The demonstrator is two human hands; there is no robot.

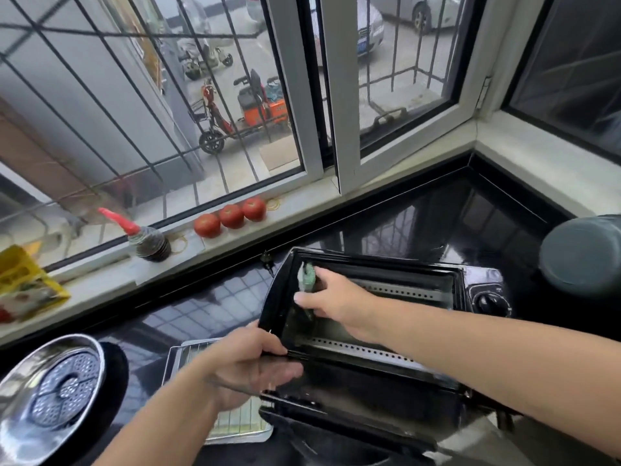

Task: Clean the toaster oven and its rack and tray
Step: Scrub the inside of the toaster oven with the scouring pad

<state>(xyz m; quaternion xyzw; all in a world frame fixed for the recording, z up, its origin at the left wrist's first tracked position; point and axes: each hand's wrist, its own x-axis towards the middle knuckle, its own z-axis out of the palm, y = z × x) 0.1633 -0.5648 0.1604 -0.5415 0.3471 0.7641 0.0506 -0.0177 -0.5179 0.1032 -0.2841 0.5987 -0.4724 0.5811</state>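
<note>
A: Stage of cleaning?

B: Midway, by appearance. Toaster oven (386, 317) tipped on the glossy black table (201, 307), door (353, 415) dropped open toward the near side. Right hand (336, 301) inside the cavity, pinching a pale green cloth (306, 275) against the left wall. Left hand (248, 368) gripping the front frame.

A: Rack and tray?

B: Wire rack (235, 422) lying in the shallow metal tray (215, 391), left of the oven; cleaned or not, cannot tell. Perforated steel liners, smooth enamel shell.

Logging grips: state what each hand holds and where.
Left hand grips the toaster oven at its front left corner. Right hand pinches a green cloth inside.
</note>
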